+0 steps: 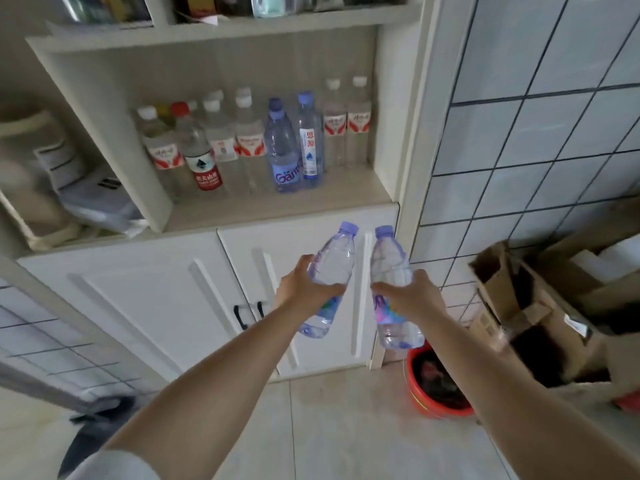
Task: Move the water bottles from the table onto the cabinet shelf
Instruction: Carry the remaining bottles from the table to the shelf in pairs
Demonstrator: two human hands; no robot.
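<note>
We hold two clear water bottles with lilac caps out in front of us, one in each hand, before the white cabinet. Our left hand has its grip wrapped round the middle of the left bottle, fingers and thumb curled about its waist above the label, and the bottle leans with its cap up and to the right. Our right hand has its grip curled the same way round the right bottle, which stands nearly upright with its cap up. The two bottles are just beside one another, apart near the caps, and both hang in the air in front of the cabinet doors, below the open cabinet shelf. On that shelf a row of bottles already stands against the back: several white-capped bottles with red-and-white labels, a red-capped bottle with a red label near the left, and two blue-capped bottles close to the middle, with two more white-capped ones at the right end. The front strip of the shelf on the right is bare wood. To the right of the cabinet runs a tiled wall, with cardboard boxes stacked on the floor beneath it and a red basin just beside the cabinet's lower corner. Two black handles sit where the lower doors meet.
</note>
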